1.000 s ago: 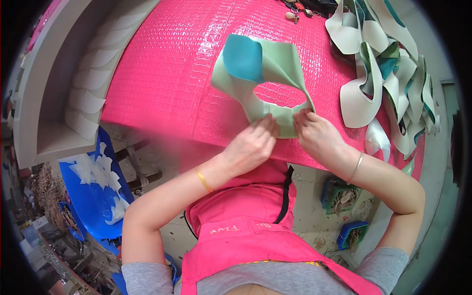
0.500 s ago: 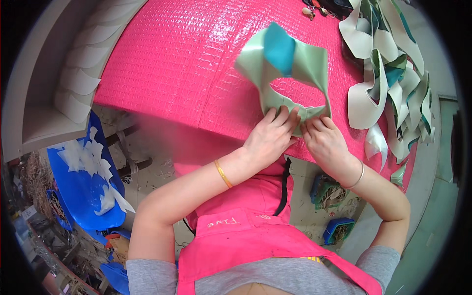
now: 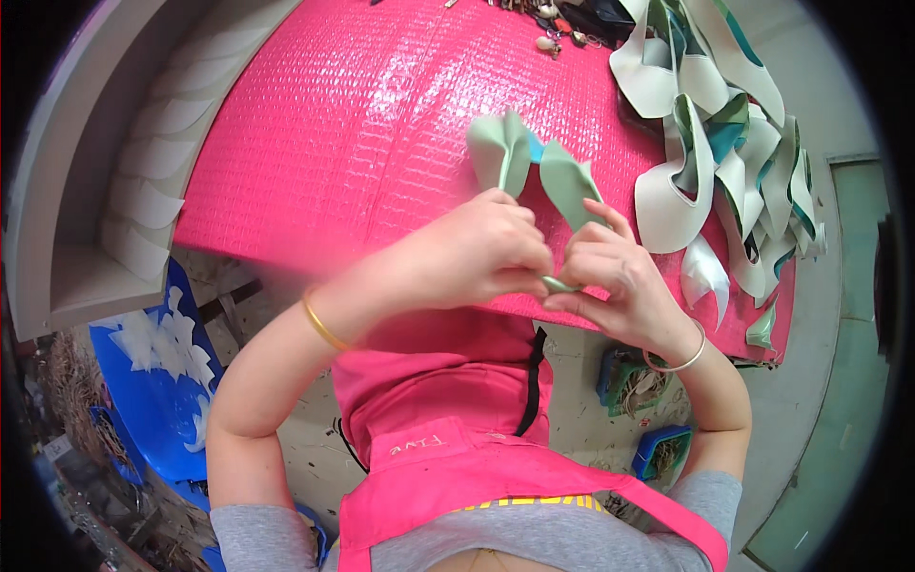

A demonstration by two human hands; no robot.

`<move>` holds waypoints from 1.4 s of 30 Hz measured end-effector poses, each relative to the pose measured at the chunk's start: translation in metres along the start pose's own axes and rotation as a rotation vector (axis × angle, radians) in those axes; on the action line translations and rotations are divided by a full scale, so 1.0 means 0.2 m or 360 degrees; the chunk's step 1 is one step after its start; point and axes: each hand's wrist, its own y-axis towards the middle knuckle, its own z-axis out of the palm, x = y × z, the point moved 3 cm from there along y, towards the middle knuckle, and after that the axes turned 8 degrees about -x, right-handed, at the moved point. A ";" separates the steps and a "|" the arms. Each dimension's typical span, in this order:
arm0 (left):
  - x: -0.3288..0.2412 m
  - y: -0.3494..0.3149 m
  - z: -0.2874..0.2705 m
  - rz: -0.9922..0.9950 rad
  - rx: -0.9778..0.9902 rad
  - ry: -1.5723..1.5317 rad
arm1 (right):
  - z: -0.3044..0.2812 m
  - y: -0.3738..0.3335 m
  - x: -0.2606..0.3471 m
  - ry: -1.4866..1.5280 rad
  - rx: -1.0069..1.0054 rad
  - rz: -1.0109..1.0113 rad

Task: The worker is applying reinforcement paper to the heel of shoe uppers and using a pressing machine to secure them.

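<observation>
Both hands grip one pale green shoe upper (image 3: 570, 183), a soft bent loop with a teal patch partly showing at its far side. My left hand (image 3: 502, 246) is closed on its near edge, fingers curled under. Close beside it, my right hand (image 3: 610, 276) pinches the same edge between thumb and fingers, with a small green fold showing between the two hands. The upper is raised over the front edge of the pink-covered table (image 3: 381, 143). Much of its near band is hidden behind my fingers.
Several similar pale uppers (image 3: 672, 200) are heaped at the table's right side. White pieces (image 3: 152, 181) line a grey shelf at the left. Below it stands a blue chair (image 3: 157, 419) with white scraps. Green and blue baskets (image 3: 658, 448) sit on the floor at right.
The upper's near edge has been lifted off the table and drawn toward me. My left hand has turned over its edge, and the loop has folded narrower.
</observation>
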 end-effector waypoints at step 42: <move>-0.08 -0.49 -0.19 -0.1189 -0.1087 0.0745 | 0.12 0.27 -0.13 0.0078 -0.0394 -0.0028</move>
